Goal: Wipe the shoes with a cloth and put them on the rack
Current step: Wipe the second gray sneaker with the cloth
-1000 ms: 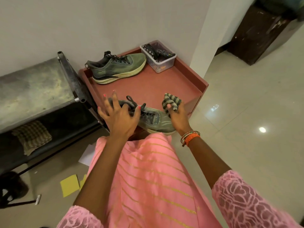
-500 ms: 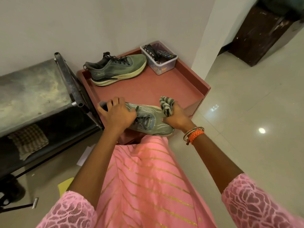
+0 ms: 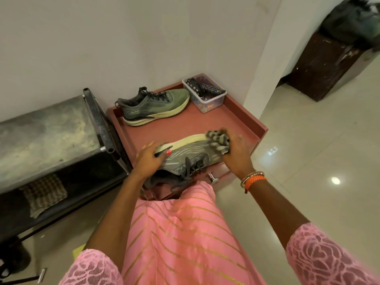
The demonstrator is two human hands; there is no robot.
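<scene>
A: Entry, head view. Where is the shoe being worked on?

B: The near shoe [image 3: 189, 153] lies tipped on its side at the 6 o'clock edge of the red-brown surface [image 3: 242, 120], cream sole turned toward 12 o'clock, laces hanging over the front edge. The second shoe [image 3: 153, 106] stands upright at 11 o'clock, well apart from it.

A: Hands?

B: Left hand [image 3: 149, 159] grips the heel end, fingers curled round it. Right hand [image 3: 236, 153] holds the striped cloth [image 3: 219, 144] bunched against the toe; it is motion-blurred, so the exact finger lay is unclear, but the cloth is clearly clutched.

A: Look of the shoe?

B: Grey-green knit upper with wavy lines, dark laces and collar, thick cream sole. I cannot tell dirt from the knit pattern here.

A: Handling, as judged?

B: Probably light. Sole thick and likely springy, upper soft, so it would dent under a hard squeeze. Best hold seems the heel or the sole edge, which leaves the upper free for the cloth. The loose laces could snag when it is lifted.

A: Other items?

B: A clear tub [image 3: 204, 95] with remotes at 1 o'clock; a dark metal rack [image 3: 51, 128] at 9 o'clock, a checked rag [image 3: 44, 194] on its lower shelf.
</scene>
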